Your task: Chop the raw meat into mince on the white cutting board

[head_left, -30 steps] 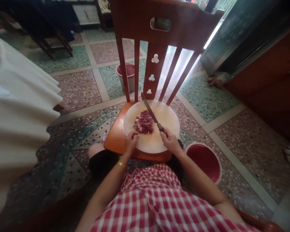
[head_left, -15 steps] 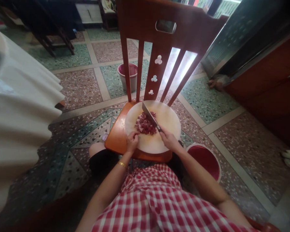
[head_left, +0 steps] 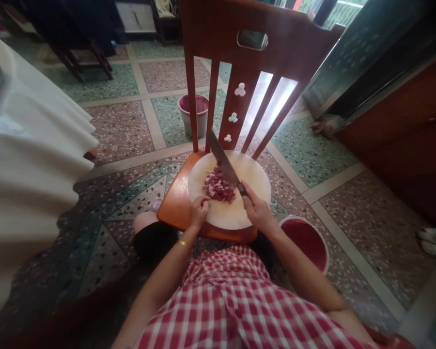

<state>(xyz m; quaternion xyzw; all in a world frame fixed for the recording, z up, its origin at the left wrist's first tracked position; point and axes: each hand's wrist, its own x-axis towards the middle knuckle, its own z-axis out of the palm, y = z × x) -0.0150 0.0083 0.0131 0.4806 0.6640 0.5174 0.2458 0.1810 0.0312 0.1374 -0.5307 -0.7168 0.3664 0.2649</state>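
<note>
A round white cutting board [head_left: 252, 177] lies on the seat of a red-brown wooden chair [head_left: 174, 208] in front of me. A small heap of chopped red meat [head_left: 218, 186] sits in the board's middle. My right hand [head_left: 256, 209] is closed round the handle of a knife [head_left: 222, 159], whose blade is raised and tilted over the meat. My left hand [head_left: 199, 209] rests with curled fingers on the board's near left edge, just short of the meat. A gold bangle is on that wrist.
A red bucket [head_left: 305, 240] stands on the floor at my right knee. A pink bucket [head_left: 194, 114] stands behind the chair back. A white draped cloth [head_left: 29, 160] hangs at the left. A red cabinet is at the right. The floor is patterned tile.
The knife went down onto the meat half a second ago and is now lifted again, blade higher and more upright. My left hand has stayed at the board's edge.
</note>
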